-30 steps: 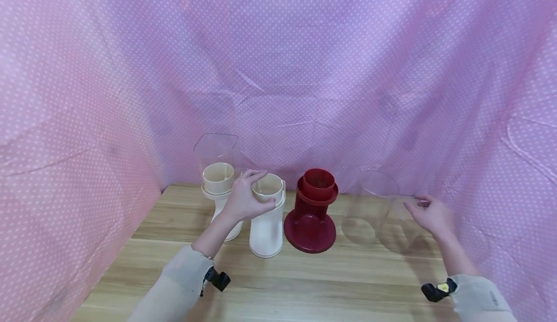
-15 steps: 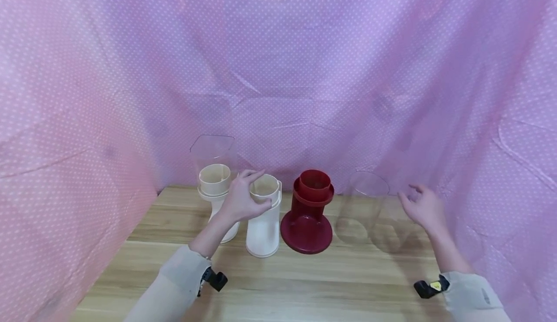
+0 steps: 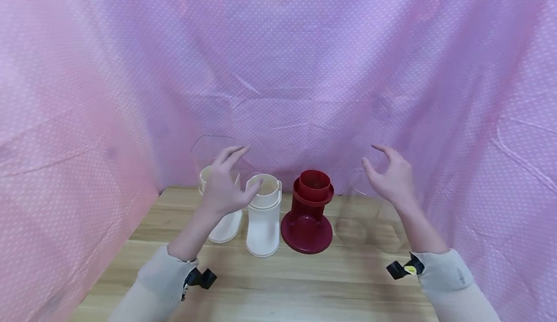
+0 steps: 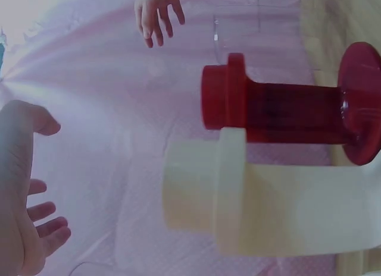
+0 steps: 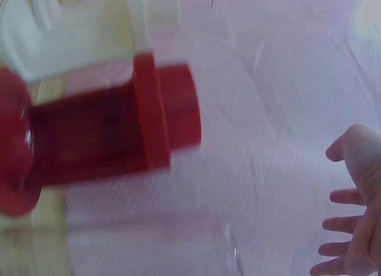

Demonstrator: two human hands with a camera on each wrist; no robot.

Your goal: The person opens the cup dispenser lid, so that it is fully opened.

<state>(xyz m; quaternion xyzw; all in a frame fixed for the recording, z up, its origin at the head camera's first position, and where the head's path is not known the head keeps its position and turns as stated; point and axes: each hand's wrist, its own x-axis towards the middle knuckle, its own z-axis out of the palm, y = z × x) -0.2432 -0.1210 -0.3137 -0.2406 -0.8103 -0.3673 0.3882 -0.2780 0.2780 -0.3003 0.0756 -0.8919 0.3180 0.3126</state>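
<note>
My left hand (image 3: 224,191) is raised with spread fingers in front of the leftmost cream stand (image 3: 227,227), hiding much of it. Just right of that hand, a second cream stand (image 3: 263,232) has a round open collar on top. A dark red stand (image 3: 308,232) with a round foot is upright between my hands. My right hand (image 3: 393,179), thumb and fingers apart, hovers over the clear containers (image 3: 350,223), whose outlines are faint. Both wrist views show the hands holding nothing, with the red stand (image 4: 292,112) and a cream stand (image 5: 83,41) nearby.
Over the leftmost stand rises a clear angular container (image 3: 212,137), only its rim plain. The wooden table (image 3: 278,293) extends toward me. Pink dotted cloth (image 3: 278,70) hangs close behind and at both sides.
My right hand has left the rim of a clear container at the right and moved up and leftward. My left hand has lifted off the middle cream stand, slightly leftward. The stands stay put.
</note>
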